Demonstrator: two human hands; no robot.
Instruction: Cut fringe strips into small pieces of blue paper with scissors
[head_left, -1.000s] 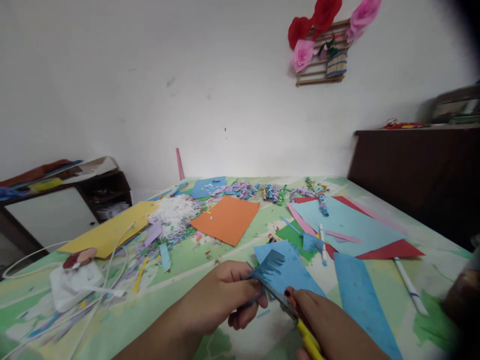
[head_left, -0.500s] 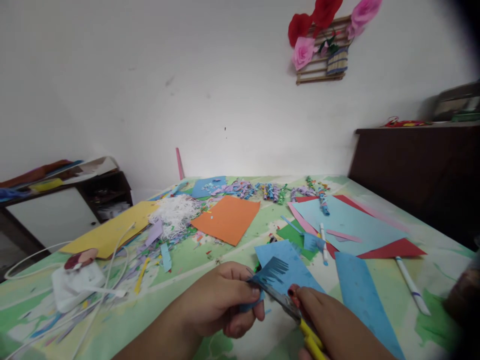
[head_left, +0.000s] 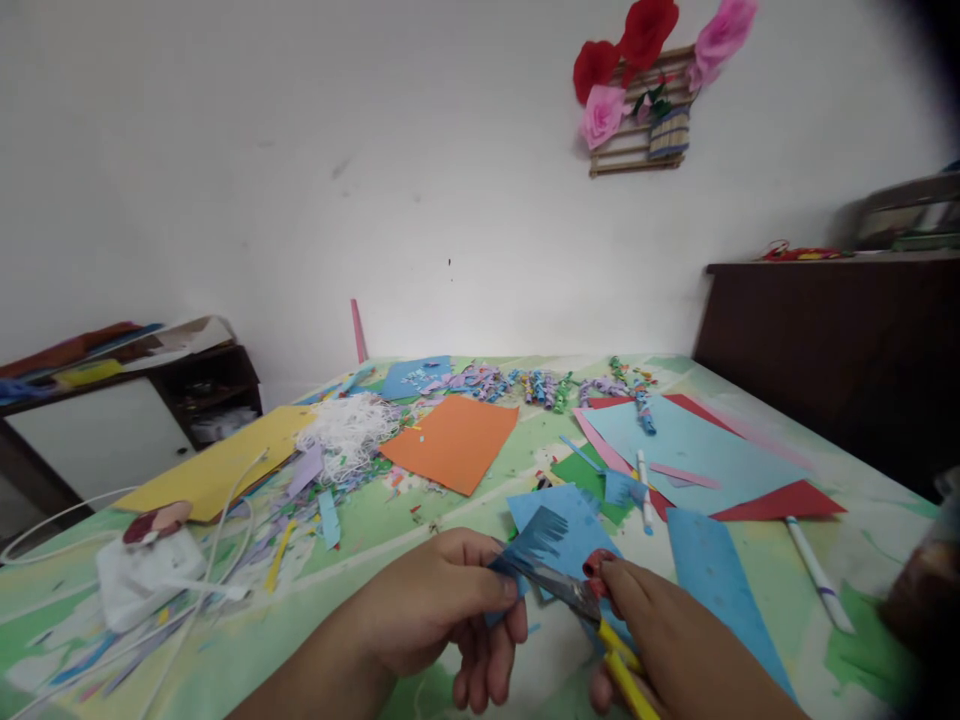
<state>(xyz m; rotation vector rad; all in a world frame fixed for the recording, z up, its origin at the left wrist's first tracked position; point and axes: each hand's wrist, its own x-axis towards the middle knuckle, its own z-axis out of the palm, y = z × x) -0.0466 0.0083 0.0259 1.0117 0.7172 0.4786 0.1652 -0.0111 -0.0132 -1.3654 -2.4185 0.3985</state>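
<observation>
Between thumb and fingers, my left hand (head_left: 454,605) pinches a blue paper strip (head_left: 536,540) whose far edge is cut into a fringe. My right hand (head_left: 667,625) grips scissors with yellow handles (head_left: 626,665), their metal blades (head_left: 559,582) reaching left against the strip. Whether the blades are apart is hard to make out. Something small and red (head_left: 596,568) shows at the right fingertips. Under the strip and blades lies a blue paper sheet (head_left: 585,515), and a longer blue paper piece (head_left: 720,570) rests right of my right hand.
An orange sheet (head_left: 454,440), a pile of white string (head_left: 352,435) and a yellow sheet (head_left: 217,465) lie across the table. White markers (head_left: 817,570) and light blue paper (head_left: 690,450) are at right. A white cable (head_left: 202,590) runs along the left; curled paper pieces (head_left: 536,385) sit at the back.
The right hand and scissors have shifted slightly, with the red thing showing more. My left hand's lower fingers have loosened and hang lower. The fringed strip has tilted a little.
</observation>
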